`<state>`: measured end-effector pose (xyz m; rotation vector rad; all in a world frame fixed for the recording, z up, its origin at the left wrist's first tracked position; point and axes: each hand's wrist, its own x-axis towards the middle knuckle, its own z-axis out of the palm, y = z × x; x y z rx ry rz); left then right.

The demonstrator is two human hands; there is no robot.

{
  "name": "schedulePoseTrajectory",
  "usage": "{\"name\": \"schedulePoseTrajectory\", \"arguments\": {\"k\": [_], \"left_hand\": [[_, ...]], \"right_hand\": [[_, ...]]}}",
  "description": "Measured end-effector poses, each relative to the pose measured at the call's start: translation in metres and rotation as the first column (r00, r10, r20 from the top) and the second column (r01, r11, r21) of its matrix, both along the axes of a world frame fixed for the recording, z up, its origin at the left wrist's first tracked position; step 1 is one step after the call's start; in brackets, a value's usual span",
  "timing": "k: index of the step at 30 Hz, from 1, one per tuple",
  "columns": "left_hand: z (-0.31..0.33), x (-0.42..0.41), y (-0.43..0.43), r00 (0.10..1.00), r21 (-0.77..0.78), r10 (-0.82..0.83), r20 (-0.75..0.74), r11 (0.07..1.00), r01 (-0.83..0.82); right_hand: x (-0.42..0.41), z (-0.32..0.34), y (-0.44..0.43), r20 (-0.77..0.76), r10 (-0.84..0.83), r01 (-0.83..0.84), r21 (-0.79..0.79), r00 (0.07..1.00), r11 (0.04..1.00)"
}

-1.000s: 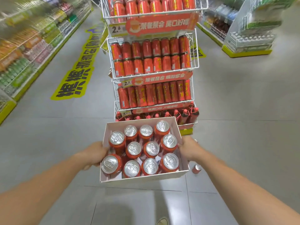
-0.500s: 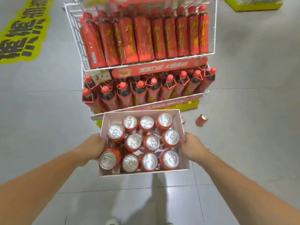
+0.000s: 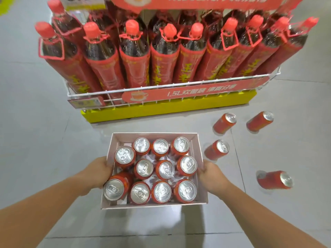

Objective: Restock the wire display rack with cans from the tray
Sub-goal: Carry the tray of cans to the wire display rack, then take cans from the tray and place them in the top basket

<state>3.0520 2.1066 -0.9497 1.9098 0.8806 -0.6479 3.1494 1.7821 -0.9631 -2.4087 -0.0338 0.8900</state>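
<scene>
A white cardboard tray (image 3: 202,185) holds several upright red cans (image 3: 164,170) with silver tops. My left hand (image 3: 97,171) grips the tray's left wall and my right hand (image 3: 212,176) grips its right wall. The tray hangs low over the grey floor, just in front of the wire display rack (image 3: 161,87). Only the rack's bottom basket shows, filled with large red-labelled bottles (image 3: 133,51) with red caps.
Several loose red cans lie on their sides on the floor to the right of the tray, the nearest (image 3: 216,149) close to my right hand. A yellow base (image 3: 161,111) runs under the rack. Grey floor tiles spread to the left and behind the tray.
The view has dropped from the rack's upper can shelves to its bottom basket. The tray is lower and nearer the floor, and more loose cans on the floor have come into sight.
</scene>
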Motion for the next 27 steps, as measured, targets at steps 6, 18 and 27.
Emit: {"name": "schedulePoseTrajectory", "arguments": {"k": [6, 18, 27], "left_hand": [[-0.045, 0.023, 0.011, 1.0, -0.014, -0.009, 0.02, 1.0, 0.01], [-0.049, 0.032, 0.039, 0.973, -0.074, -0.204, 0.104, 0.974, 0.212], [-0.043, 0.042, 0.048, 0.746, 0.529, -0.563, 0.355, 0.779, 0.336]], "right_hand": [[0.033, -0.038, 0.012, 0.044, 0.024, -0.022, -0.037, 0.999, 0.999], [0.052, -0.042, 0.008, 0.026, 0.118, -0.116, -0.06, 0.993, 0.991], [0.043, -0.034, 0.005, 0.439, 0.297, -0.262, -0.14, 0.848, 0.955]]}}
